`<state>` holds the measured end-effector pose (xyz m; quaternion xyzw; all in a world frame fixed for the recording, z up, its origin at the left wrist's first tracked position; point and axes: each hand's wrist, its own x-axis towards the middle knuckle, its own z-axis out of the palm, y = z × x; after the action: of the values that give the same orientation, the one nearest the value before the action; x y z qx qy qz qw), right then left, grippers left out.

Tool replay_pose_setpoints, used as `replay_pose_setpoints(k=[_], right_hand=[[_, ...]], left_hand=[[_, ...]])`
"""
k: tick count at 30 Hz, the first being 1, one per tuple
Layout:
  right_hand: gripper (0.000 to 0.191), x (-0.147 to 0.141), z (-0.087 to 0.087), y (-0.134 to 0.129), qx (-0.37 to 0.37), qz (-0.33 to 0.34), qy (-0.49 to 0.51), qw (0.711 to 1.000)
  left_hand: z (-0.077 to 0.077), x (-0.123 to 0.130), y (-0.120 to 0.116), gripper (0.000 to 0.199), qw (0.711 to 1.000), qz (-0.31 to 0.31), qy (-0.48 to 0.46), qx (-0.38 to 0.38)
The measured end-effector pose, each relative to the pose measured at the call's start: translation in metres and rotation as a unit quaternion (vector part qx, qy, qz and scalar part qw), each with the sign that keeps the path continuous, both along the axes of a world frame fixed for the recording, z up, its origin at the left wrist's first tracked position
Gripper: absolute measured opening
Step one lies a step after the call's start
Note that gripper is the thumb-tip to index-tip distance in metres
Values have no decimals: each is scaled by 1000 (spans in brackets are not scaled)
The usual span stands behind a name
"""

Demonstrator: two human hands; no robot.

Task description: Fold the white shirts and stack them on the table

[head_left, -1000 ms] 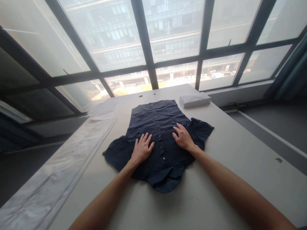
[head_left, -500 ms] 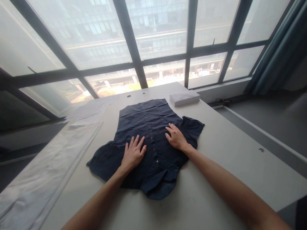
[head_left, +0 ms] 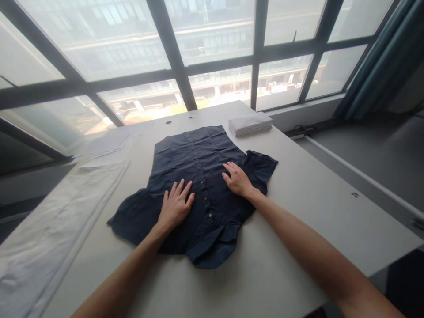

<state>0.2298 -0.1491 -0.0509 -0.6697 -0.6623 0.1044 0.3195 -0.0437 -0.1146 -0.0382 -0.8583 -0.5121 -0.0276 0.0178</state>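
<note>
A dark navy short-sleeved button shirt [head_left: 188, 154] lies spread on the white table, front side up, its collar towards me and its hem towards the window. A row of small buttons runs down its middle. My left hand [head_left: 175, 204] rests flat on the shirt's chest, left of the buttons, with fingers spread. To the right of the buttons, my right hand [head_left: 237, 179] lies on the fabric close to the sleeve, fingers extended and thumb apart. Neither hand grips the cloth.
Folded white cloths [head_left: 250, 124] are stacked at the table's far right. Crumpled white sheeting [head_left: 62, 212] covers the left side. The white table [head_left: 298, 194] reaches the big windows [head_left: 212, 31]. A blue curtain [head_left: 371, 66] hangs at the right, beside a white rail [head_left: 357, 176] near the floor.
The camera view has shifted, so everything appears slightly higher and further left. Both hands stay at about the same places on the shirt, which keeps its shape.
</note>
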Motion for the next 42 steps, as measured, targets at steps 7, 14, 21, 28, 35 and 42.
replay_pose_setpoints(k=[7,14,21,28,35,42], right_hand=[[56,-4,3,-5,-23,7,-42,999],[56,-4,4,-7,-41,60,-69,995],[56,19,-7,2,-41,-11,-38,998],[50,47,-1,0,6,-85,-6,996],[52,-6,30,-10,38,93,337,936],[62,20,18,-1,-183,129,651,725]], left_hand=[[3,2,-1,57,1000,7,5,-8],[4,1,-2,57,1000,-6,11,-20],[5,1,-4,57,1000,-4,-2,-27],[3,0,-3,55,1000,-4,-8,-24],[2,1,-3,55,1000,-9,-11,-15],[5,3,-5,55,1000,-2,-16,-23]])
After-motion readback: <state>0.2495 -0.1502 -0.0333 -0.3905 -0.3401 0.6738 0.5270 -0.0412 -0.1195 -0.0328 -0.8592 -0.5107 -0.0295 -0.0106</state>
